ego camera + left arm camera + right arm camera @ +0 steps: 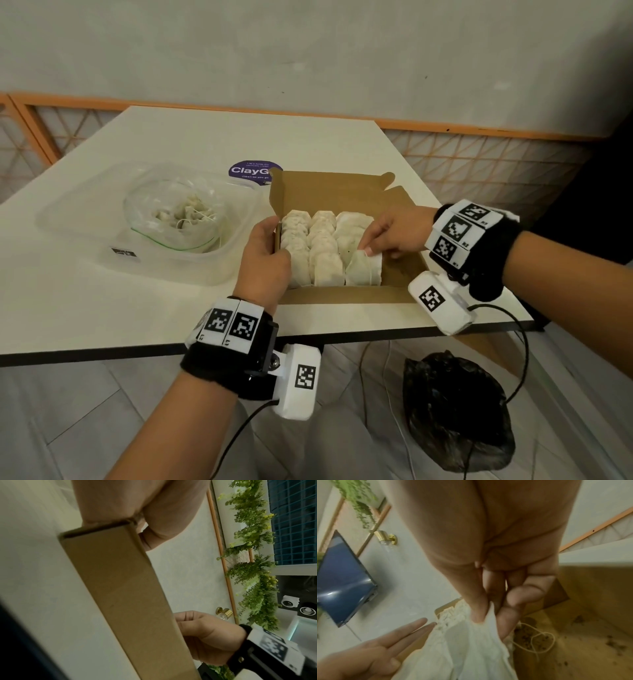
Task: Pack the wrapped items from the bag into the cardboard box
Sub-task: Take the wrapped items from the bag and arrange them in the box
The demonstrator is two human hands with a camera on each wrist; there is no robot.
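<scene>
An open cardboard box (342,294) sits mid-table, holding three rows of white wrapped tea bags (322,236). My left hand (265,253) clasps the box's left wall (120,588), thumb over the rim and fingers (402,630) straight along the outside. My right hand (368,248) reaches into the box from the right. Its thumb and forefinger pinch the top of one tea bag (471,649), which stands at the front of the right row (364,270). A clear zip bag (178,219) with several more tea bags lies to the left.
The zip bag rests in a clear plastic tub (68,212). The box lid (329,188) stands open at the back, over a purple sticker (250,171). Crumbs and a loose string (536,639) lie on the box floor. A black plastic bag (455,411) sits on the floor below the table edge.
</scene>
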